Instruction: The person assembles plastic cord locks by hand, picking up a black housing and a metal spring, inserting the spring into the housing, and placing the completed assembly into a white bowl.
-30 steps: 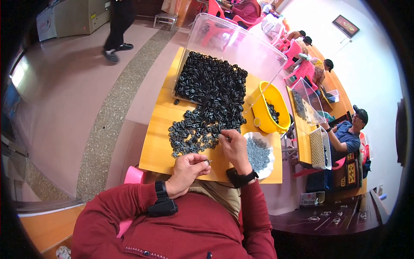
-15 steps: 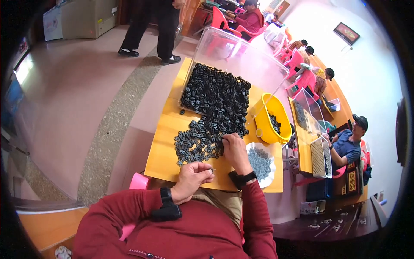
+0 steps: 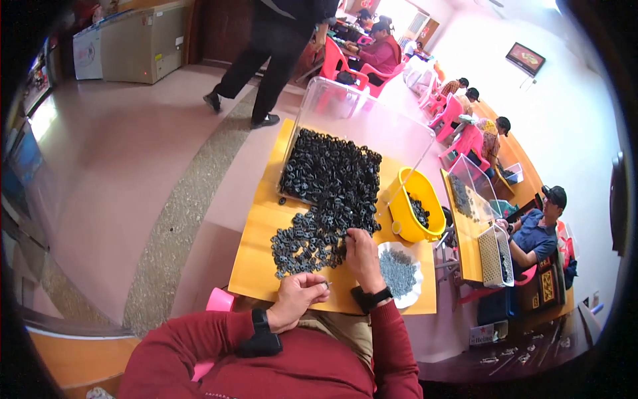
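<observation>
My left hand [image 3: 297, 300] is closed in a pinch in front of my belly, above the table's near edge. A small part with a thin metal tip [image 3: 328, 284] sticks out from its thumb and forefinger. At the right edge of the loose black plastic pieces [image 3: 302, 243], my right hand [image 3: 362, 258] reaches down with its fingers curled together; whatever is between its fingertips is hidden. Those flat pieces, with holes in them, spill from a bigger heap [image 3: 332, 169] in a clear plastic bin [image 3: 372, 110]. Right of my right hand, a white scalloped plate [image 3: 417, 287] holds many small grey metal parts.
A yellow tub [image 3: 412, 226] with some black pieces stands on the wooden table [image 3: 256, 246] at right. A person in dark trousers [image 3: 276, 73] walks beyond it. Another person [image 3: 535, 233] sits at a table to the right, near a beige basket [image 3: 494, 256]. A pink stool [image 3: 219, 300] is at left.
The view has tilted up, so the table sits lower in it. Both hands keep nearly the same places over the table. The person in dark trousers has stepped to the right.
</observation>
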